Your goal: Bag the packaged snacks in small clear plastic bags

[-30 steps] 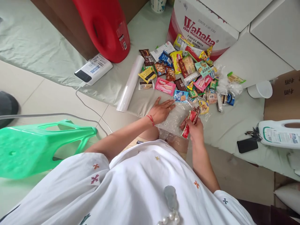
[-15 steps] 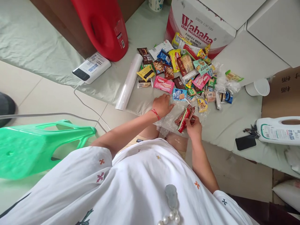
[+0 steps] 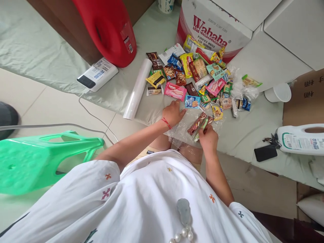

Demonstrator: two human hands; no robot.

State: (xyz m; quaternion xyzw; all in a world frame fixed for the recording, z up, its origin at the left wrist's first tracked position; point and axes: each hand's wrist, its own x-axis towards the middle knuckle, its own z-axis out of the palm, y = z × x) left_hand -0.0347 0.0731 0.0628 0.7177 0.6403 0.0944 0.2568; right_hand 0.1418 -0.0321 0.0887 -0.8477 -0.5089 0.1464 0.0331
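My left hand [image 3: 174,114], with a red cord at the wrist, is closed on the edge of a clear plastic bag [image 3: 181,130] at the table's near edge. My right hand [image 3: 209,135] pinches a slim snack bar [image 3: 204,124], its light green side showing. That bar lies over a brown-wrapped snack bar [image 3: 196,123] on the plastic, and another brown wrapper shows partly behind my right fingers. Just beyond my left hand are a blue snack packet [image 3: 192,102] and a pink wafer packet [image 3: 175,91]. A yellow packet [image 3: 217,113] lies close to my right hand.
Several mixed snack packets pile up before a Wahaha carton [image 3: 215,30]. Left of them lie a white plastic roll [image 3: 137,89], a power bank [image 3: 98,74] and a red jug [image 3: 118,37]. A white cup [image 3: 277,93], phone [image 3: 265,153] and white bottle [image 3: 301,140] are at right.
The bar in my right hand showed red before and shows light green now; whether it was turned over or swapped, I cannot tell. My left hand stays nearly in place.
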